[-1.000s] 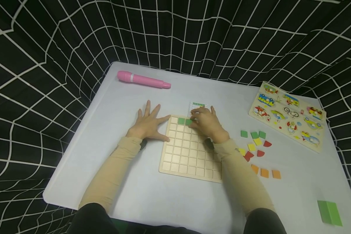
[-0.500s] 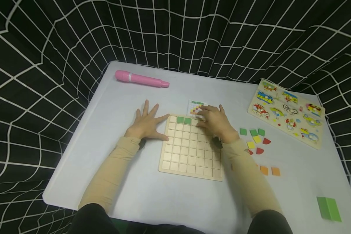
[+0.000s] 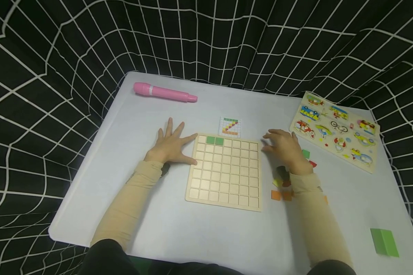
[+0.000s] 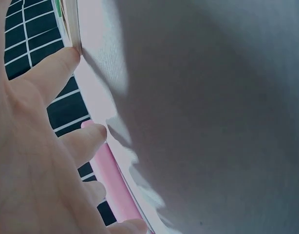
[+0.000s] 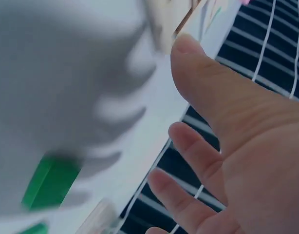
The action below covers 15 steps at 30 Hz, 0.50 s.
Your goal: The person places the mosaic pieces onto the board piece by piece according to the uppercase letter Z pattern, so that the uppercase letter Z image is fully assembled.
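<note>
A wooden grid board (image 3: 223,172) lies on the white table, with two green squares (image 3: 215,141) in its top row. My left hand (image 3: 168,148) is spread flat at the board's left side; its thumb and index fingertip touch the edge. In the left wrist view these fingers lie near the board's side (image 4: 71,24). My right hand (image 3: 283,149) hovers right of the board, fingers loosely bent and holding nothing. Under it and its forearm lie loose pieces, partly hidden: orange squares (image 3: 276,195), a yellow one (image 3: 277,183) and red ones. In the right wrist view, a green square (image 5: 51,183) lies below the fingers.
A small pattern card (image 3: 230,126) lies just behind the board. A pink microphone-shaped stick (image 3: 165,93) is at the back left. A picture puzzle board (image 3: 335,131) lies at the back right, a folded green card (image 3: 384,242) at the front right. Black netted curtain surrounds the table.
My right hand has left the board's top row and moved right towards the loose pieces, uncovering the pattern card. The left hand stays at the board's edge.
</note>
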Available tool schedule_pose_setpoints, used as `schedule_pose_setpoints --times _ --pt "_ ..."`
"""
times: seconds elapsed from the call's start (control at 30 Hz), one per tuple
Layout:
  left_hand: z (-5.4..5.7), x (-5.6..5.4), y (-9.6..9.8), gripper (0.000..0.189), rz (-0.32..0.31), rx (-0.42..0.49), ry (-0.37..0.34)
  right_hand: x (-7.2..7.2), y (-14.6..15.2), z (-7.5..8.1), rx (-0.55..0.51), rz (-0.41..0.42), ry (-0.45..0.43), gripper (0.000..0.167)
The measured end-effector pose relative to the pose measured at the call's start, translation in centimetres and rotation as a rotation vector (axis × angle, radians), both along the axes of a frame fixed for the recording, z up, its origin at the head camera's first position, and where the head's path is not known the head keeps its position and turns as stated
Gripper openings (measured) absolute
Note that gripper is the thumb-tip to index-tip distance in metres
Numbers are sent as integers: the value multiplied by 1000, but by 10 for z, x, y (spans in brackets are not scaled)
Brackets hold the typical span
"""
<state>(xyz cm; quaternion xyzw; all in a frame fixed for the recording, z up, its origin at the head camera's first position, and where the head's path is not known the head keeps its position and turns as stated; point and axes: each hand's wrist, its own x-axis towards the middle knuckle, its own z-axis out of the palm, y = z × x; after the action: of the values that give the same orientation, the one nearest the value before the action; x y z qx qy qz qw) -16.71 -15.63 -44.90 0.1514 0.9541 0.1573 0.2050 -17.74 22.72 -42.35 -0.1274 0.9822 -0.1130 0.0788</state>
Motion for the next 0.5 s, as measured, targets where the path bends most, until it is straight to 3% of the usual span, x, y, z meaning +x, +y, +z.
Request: schedule_pose_setpoints --times 0.5 --pt "2 0 1 107 -3 -15 -3 20 59 -8 14 -128 -103 40"
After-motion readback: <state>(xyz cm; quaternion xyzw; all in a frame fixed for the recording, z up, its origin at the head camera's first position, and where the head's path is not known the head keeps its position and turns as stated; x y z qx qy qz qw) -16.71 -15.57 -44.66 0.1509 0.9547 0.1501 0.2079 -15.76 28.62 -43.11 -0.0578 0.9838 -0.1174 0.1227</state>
